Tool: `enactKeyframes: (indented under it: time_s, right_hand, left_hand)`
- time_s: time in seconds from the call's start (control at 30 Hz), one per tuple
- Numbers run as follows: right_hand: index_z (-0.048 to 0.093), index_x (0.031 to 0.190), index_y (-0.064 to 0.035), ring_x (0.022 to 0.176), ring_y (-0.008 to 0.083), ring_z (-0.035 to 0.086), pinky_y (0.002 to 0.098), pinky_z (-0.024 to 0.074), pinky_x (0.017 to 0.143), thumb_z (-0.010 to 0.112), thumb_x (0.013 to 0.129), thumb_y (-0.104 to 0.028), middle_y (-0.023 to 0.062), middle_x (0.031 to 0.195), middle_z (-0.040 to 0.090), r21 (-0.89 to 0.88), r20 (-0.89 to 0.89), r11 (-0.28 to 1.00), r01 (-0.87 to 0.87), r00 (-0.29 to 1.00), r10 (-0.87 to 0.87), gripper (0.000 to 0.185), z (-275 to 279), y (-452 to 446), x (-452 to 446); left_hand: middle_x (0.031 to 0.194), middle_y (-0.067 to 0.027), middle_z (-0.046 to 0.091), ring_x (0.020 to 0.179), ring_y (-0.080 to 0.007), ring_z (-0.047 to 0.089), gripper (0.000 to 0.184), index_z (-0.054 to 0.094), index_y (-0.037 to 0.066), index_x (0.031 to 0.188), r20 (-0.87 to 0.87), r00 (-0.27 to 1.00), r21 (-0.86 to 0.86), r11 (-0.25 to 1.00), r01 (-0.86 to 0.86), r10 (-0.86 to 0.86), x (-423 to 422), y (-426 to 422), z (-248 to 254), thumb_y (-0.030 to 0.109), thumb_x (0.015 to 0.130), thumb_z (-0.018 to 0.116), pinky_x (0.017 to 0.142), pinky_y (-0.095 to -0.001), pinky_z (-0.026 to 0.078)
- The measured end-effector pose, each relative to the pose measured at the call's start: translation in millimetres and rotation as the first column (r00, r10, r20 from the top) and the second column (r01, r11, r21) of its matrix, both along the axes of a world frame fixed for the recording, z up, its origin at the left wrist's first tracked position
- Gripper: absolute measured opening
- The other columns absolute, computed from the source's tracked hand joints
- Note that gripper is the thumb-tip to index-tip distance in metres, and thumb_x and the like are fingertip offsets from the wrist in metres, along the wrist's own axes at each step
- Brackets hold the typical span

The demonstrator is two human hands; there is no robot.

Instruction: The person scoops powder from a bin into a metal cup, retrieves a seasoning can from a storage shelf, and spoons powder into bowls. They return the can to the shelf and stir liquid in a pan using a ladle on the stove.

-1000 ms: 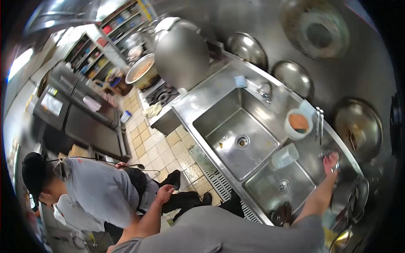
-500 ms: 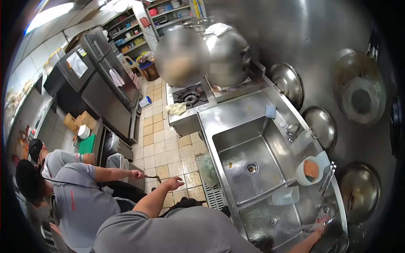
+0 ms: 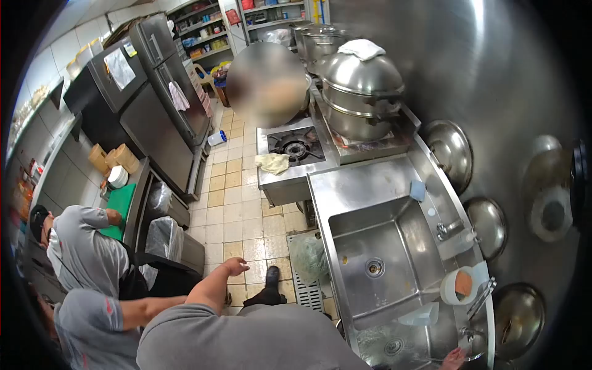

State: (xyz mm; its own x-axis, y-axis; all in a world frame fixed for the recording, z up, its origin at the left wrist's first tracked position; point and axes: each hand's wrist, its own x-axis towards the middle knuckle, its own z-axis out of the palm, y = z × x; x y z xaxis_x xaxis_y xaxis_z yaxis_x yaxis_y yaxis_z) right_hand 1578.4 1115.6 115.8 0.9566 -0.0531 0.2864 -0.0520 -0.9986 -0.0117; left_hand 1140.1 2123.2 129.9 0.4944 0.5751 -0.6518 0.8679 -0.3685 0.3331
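Note:
My left hand (image 3: 235, 266) hangs over the tiled floor, open with its fingers stretched out and nothing in it. At the lower right, my right hand (image 3: 455, 359) is beside the curved tap (image 3: 472, 333) over the smaller steel basin (image 3: 444, 336). Its fingers look extended and I see nothing held in them; the rest of that arm is out of view. A clear plastic scoop-like jug (image 3: 420, 314) rests by the divider between the basins. Behind the tap stands a white tub (image 3: 454, 295) with an orange-brown sponge-like pad (image 3: 463, 283) in it.
The large sink (image 3: 394, 246) lies ahead right, with a blue sponge (image 3: 417, 190) on its rim. A burner (image 3: 295, 148) with a yellow cloth (image 3: 272, 163) and a steamer pot (image 3: 362, 92) stand beyond. Two co-workers (image 3: 86, 246) (image 3: 92, 330) are at my left. A bag (image 3: 310, 258) sits on the floor grate.
My view has shifted, and the nearer co-worker, who held a hooked tool, is now lower left. My right hand appears lower in view, near the tap. My left hand stays open.

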Motion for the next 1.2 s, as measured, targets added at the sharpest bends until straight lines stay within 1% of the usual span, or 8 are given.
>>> enactKeyframes:
  time_s: [0.3,0.53,0.67,0.83,0.93,1.03,1.07,1.2]
  right_hand:
    - [0.074,0.105,-0.0124,0.104,0.0301,0.071,0.0481,0.0572,0.089,0.05,0.099,-0.038,0.0136,0.112,0.074,-0.769,-0.425,0.486,-0.415,0.9,0.095,0.036,60,53,-71]
    - [0.077,0.106,-0.0194,0.098,0.0326,0.074,0.0501,0.0594,0.085,0.056,0.094,-0.05,0.0112,0.11,0.076,-0.42,-0.091,0.826,-0.375,0.923,0.373,0.038,89,15,-80]
    - [0.072,0.124,-0.0133,0.112,0.0368,0.068,0.0505,0.056,0.093,0.058,0.095,-0.053,0.0156,0.122,0.072,-0.233,-0.335,0.908,0.347,0.848,-0.41,0.052,73,-8,-45]
    - [0.072,0.122,-0.0125,0.11,0.0366,0.068,0.0503,0.0557,0.092,0.059,0.094,-0.049,0.0154,0.12,0.072,-0.056,-0.37,0.908,0.415,0.836,-0.405,0.048,29,-30,12]
    - [0.072,0.121,-0.012,0.109,0.0366,0.068,0.0501,0.0555,0.091,0.059,0.093,-0.047,0.0152,0.119,0.072,0.014,-0.391,0.908,0.418,0.838,-0.379,0.046,9,-34,46]
    - [0.071,0.119,-0.0115,0.108,0.0365,0.068,0.05,0.0553,0.09,0.059,0.093,-0.044,0.0151,0.117,0.072,0.062,-0.401,0.905,0.422,0.84,-0.365,0.044,-9,-39,69]
    - [0.071,0.119,-0.0113,0.107,0.0365,0.068,0.0499,0.0553,0.09,0.059,0.093,-0.043,0.0151,0.117,0.072,0.069,-0.401,0.903,0.425,0.841,-0.365,0.043,-9,-38,77]
    - [0.071,0.117,-0.0106,0.106,0.0364,0.069,0.0497,0.055,0.089,0.06,0.092,-0.04,0.0149,0.115,0.072,0.088,-0.405,0.9,0.426,0.841,-0.359,0.04,-8,-33,82]
  left_hand:
    - [0.136,-0.019,0.066,0.127,-0.0357,0.062,0.054,0.074,0.007,0.123,-0.3,0.951,-0.058,0.997,0.06,-0.075,-136,153,-76,0.052,0.098,0.057,0.109,-0.0419,0.048]
    - [0.135,-0.0144,0.068,0.124,-0.0332,0.064,0.05,0.072,0.01,0.129,-0.159,0.986,0.133,0.989,0.071,-0.05,-155,216,-61,0.047,0.098,0.06,0.106,-0.0403,0.051]
    - [0.133,-0.0148,0.069,0.121,-0.0315,0.066,0.048,0.069,0.015,0.134,-0.175,0.907,0.025,0.923,-0.384,0.382,-91,166,16,0.043,0.096,0.066,0.094,-0.0417,0.059]
    - [0.151,-0.0117,0.052,0.137,-0.0314,0.053,0.056,0.064,0.017,0.141,-0.377,0.918,0.046,0.988,0.147,-0.119,-84,138,49,0.039,0.089,0.071,0.111,-0.0411,0.045]
    - [0.162,-0.0098,0.043,0.146,-0.0313,0.045,0.064,0.061,0.018,0.145,-0.681,-0.043,-0.2,0.13,0.971,-0.731,-101,143,95,0.037,0.086,0.075,0.122,-0.0408,0.037]
    - [0.156,-0.0102,0.049,0.139,-0.0325,0.052,0.06,0.061,0.019,0.144,-0.464,0.878,0.064,0.984,0.169,-0.121,-109,128,135,0.038,0.088,0.074,0.116,-0.0406,0.044]
    - [0.154,-0.0104,0.052,0.137,-0.0329,0.054,0.059,0.062,0.019,0.143,-0.298,0.916,0.082,0.963,-0.256,0.269,-114,130,134,0.039,0.089,0.074,0.114,-0.0405,0.046]
    - [0.136,-0.0111,0.065,0.116,-0.0251,0.065,0.054,0.062,0.018,0.142,-0.379,0.922,0.073,0.996,-0.053,0.077,-111,135,107,0.04,0.094,0.07,0.096,-0.0405,0.056]
